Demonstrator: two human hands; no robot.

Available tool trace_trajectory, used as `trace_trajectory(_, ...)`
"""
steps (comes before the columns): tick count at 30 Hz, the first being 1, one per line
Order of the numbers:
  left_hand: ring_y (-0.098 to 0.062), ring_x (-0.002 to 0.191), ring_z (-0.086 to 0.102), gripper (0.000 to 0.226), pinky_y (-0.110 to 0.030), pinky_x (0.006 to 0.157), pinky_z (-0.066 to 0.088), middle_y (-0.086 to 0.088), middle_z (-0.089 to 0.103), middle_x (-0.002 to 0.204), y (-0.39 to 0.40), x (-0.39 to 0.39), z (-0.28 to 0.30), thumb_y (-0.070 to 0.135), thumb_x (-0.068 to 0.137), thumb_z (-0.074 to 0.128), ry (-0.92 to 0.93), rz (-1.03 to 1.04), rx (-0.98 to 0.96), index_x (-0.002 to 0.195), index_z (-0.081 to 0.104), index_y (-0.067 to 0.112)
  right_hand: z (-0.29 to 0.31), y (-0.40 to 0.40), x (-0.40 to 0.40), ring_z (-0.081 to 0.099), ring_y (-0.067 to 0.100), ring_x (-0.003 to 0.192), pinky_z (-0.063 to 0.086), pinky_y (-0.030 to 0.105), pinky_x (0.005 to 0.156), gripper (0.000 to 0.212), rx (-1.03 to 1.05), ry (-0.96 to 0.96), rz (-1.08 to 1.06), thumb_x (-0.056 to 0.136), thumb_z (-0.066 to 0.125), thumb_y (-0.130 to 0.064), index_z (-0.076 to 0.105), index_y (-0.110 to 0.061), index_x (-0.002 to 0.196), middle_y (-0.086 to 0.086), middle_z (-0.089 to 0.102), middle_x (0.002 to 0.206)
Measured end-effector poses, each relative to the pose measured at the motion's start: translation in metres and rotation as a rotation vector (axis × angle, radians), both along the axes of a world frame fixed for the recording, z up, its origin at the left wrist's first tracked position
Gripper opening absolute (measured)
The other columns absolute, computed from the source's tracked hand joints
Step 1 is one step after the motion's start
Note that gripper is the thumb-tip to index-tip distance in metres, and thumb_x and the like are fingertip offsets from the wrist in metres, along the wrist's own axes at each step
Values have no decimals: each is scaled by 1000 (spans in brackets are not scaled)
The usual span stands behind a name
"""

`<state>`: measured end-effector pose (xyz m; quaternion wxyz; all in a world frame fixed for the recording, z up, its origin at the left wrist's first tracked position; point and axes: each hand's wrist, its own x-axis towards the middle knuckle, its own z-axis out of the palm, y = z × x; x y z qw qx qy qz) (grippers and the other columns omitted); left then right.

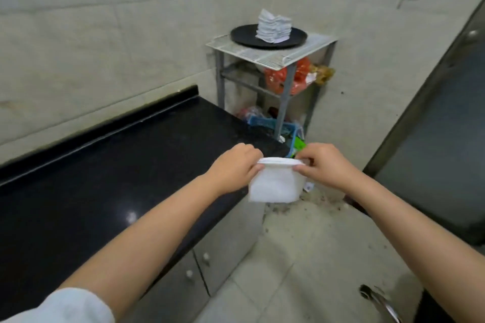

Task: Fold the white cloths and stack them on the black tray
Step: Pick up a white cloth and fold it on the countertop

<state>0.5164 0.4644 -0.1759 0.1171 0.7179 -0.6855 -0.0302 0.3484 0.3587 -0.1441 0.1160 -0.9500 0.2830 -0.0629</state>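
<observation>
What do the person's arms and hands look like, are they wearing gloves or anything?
No gloves: both the left hand and the right hand are bare, and so are the forearms. The only clothing in view is a pale, whitish sleeve pushed up high on the left arm. No watch, rings or markings show.

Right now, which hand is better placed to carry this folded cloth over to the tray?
Probably the right hand: it pinches the cloth on the side nearer the black tray on the rack; the left hand would cross over.
</observation>
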Motion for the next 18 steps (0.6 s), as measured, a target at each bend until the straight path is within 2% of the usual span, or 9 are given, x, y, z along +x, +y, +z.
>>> trace_trajectory(3,-24,106,48,27,-28,89,32,-11,56,110,-69,-4,29,23,97,42,4,-44,-107,110,57,5,30,-64,-11,56,22,84,33,23,60,21,19,-55,-42,86,60,-19,67,-3,98,5,59,84)
trace_trajectory(6,-21,104,50,24,-25,82,33,-7,54,104,-134,5,56,21,95,47,50,-47,-191,110,58,6,52,-133,-4,49,12,79,30,10,56,19,31,-138,-55,84,62,-16,67,-4,97,-1,56,83)
trace_trajectory(8,-20,97,52,22,-22,74,31,-5,54,99,-182,18,74,19,93,52,91,-44,-244,108,61,5,67,-184,9,49,13,80,31,16,54,18,2,-161,-33,83,62,-14,67,-3,97,2,58,84)
trace_trajectory(10,-14,81,49,20,-18,64,26,-1,56,92,-234,35,92,16,90,57,123,-24,-295,105,63,4,86,-236,28,51,14,76,31,18,54,15,-18,-173,-28,83,62,-11,67,-3,94,4,58,82)
trace_trajectory(12,-5,62,48,13,-14,57,33,3,56,83,-286,55,112,12,89,59,247,21,-333,99,64,7,108,-289,52,54,11,61,34,10,50,7,12,-206,-51,83,59,-6,65,-10,82,4,57,76)
trace_trajectory(15,7,41,55,11,-13,53,50,6,56,62,-357,83,140,3,90,55,448,96,-356,90,56,14,137,-360,92,52,1,41,34,5,37,27,44,-271,-100,80,51,3,51,-19,65,0,54,59)
trace_trajectory(17,12,39,56,15,-7,54,50,4,58,62,-397,102,155,0,90,53,456,148,-365,90,53,15,148,-404,119,50,-3,30,34,2,33,31,101,-325,-120,78,47,6,49,-19,61,-1,53,53)
trace_trajectory(18,10,43,58,15,-10,59,51,-2,62,66,-416,111,161,0,89,53,445,175,-371,92,54,15,153,-425,131,50,-3,29,37,4,34,33,128,-345,-118,78,47,7,49,-20,59,1,54,53)
